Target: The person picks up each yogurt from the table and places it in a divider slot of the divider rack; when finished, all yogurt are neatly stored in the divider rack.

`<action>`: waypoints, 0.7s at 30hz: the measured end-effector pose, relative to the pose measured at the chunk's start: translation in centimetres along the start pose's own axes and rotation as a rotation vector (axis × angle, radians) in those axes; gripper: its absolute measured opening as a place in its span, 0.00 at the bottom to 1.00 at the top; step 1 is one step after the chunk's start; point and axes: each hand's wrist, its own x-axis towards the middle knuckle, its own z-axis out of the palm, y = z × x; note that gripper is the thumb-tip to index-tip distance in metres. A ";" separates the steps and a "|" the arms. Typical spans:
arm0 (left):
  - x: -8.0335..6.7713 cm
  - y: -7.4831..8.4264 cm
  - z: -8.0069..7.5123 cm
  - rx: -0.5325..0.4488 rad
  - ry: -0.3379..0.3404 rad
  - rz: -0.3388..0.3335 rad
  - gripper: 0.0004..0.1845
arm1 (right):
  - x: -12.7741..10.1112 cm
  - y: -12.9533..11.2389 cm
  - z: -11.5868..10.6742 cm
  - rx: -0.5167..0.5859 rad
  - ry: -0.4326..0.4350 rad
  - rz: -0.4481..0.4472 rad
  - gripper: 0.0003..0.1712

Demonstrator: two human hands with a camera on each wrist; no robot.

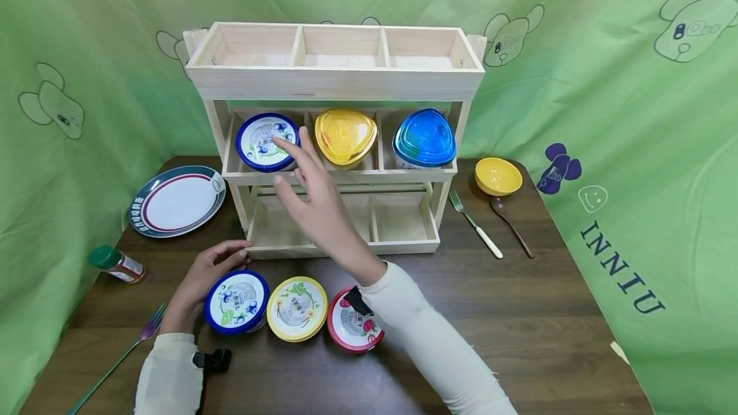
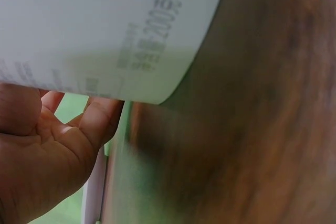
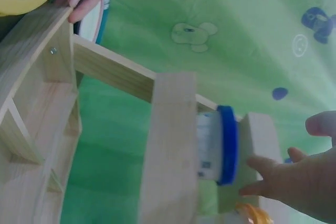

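Observation:
A three-tier wooden rack [image 1: 334, 75] stands on the dark table. Its middle tier holds a blue-lidded cup [image 1: 265, 141], a yellow-lidded container [image 1: 344, 136] and a blue-lidded container [image 1: 425, 138]. My right hand [image 1: 296, 171] reaches up with straight fingers, one fingertip at the shelf cup's lid. The right wrist view shows that cup [image 3: 218, 145] side-on, with the right hand [image 3: 294, 182] just off it. In front of the rack stand a blue-lidded cup [image 1: 236, 301], a yellow-lidded cup [image 1: 296, 308] and a red-lidded cup [image 1: 353, 325]. My left hand [image 1: 198, 277] curls round the blue one [image 2: 105, 24].
A striped plate [image 1: 175, 200], a spice bottle [image 1: 118, 265] and a green fork [image 1: 115, 360] lie on the left. A yellow bowl [image 1: 498, 175], a white-handled fork [image 1: 475, 223] and a brown spoon [image 1: 510, 216] lie on the right. Green cloth hangs all round.

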 end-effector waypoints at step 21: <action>-0.1 0.2 0.1 -0.007 0.006 0.013 0.25 | -6.0 -1.3 -10.3 0.105 0.059 0.057 0.26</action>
